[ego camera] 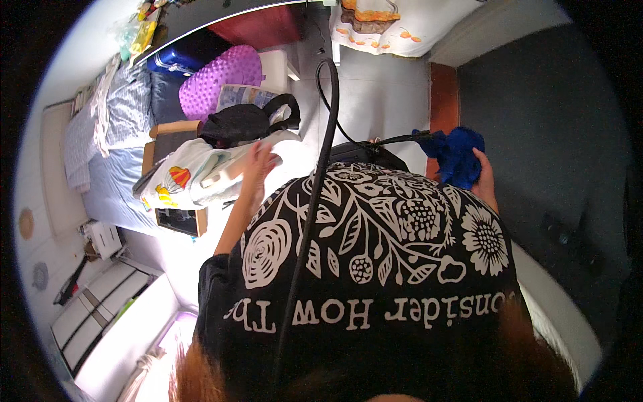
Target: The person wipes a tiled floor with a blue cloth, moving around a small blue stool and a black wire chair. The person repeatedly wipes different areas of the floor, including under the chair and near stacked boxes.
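Observation:
My right hand (483, 173) grips a bunched dark blue cloth (459, 156) on the right side, in front of a dark door-like panel. On the other side, my left hand (259, 162) is slightly blurred, with fingers apart and nothing visible in it. Beside it lies a white cloth (188, 176) with a printed hot-air balloon; whether the fingers touch it is unclear. The cloth rests over an open cardboard box (201, 221). Just beyond is a black bag (238, 123) with a strap loop. A black cable (329, 115) hangs across the view before my chest.
A purple studded cushion-like item (221, 80) and a blue case (173, 60) stand beyond the bag. The bed (118, 171) with rumpled bedding is at left. A patterned white cloth (392, 30) covers furniture ahead. Grey tiled floor (377, 95) lies between.

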The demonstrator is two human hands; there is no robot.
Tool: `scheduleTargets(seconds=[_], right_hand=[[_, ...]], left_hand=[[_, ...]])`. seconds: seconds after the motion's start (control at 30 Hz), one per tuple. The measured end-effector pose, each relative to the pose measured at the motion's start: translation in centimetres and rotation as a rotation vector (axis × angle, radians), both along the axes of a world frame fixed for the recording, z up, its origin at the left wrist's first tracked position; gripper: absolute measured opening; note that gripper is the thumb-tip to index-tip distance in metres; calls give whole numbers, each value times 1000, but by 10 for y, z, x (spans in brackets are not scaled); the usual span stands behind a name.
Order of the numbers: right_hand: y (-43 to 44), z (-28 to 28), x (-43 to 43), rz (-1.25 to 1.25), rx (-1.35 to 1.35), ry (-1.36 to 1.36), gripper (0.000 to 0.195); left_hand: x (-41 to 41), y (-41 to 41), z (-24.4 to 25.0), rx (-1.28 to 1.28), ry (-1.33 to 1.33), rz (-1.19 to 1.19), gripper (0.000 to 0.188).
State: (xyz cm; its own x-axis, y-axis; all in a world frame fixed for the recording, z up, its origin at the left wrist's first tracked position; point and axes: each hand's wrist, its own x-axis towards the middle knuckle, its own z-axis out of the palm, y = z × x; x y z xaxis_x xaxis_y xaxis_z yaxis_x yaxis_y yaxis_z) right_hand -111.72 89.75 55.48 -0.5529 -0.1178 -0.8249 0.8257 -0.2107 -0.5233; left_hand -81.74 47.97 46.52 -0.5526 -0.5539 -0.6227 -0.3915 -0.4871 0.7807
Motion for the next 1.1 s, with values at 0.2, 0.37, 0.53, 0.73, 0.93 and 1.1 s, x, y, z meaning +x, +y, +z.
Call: scheduleTargets(seconds=[0.2, 0.37, 0.53, 0.73, 0.93, 1.1], right_hand=[[-75, 12, -106, 337, -5, 42, 49], [-161, -21, -157, 606, -139, 91, 53], [-277, -22, -149, 738, -249, 43, 62], [-365, -30, -150, 985, -211, 102, 59], [-422, -33, -156, 1029, -195, 50, 57], [-470, -59, -187, 1088, -213, 33, 47]], left_hand=[[-16, 35, 57, -40, -17, 381, 64], [-6, 56, 53, 91, -152, 651, 74], [-10, 31, 62, -371, -61, 860, 62], [-29, 25, 37, -501, -100, 1161, 56], [-31, 22, 21, -609, -156, 1198, 54], [-18, 36, 29, -178, -26, 1362, 51]])
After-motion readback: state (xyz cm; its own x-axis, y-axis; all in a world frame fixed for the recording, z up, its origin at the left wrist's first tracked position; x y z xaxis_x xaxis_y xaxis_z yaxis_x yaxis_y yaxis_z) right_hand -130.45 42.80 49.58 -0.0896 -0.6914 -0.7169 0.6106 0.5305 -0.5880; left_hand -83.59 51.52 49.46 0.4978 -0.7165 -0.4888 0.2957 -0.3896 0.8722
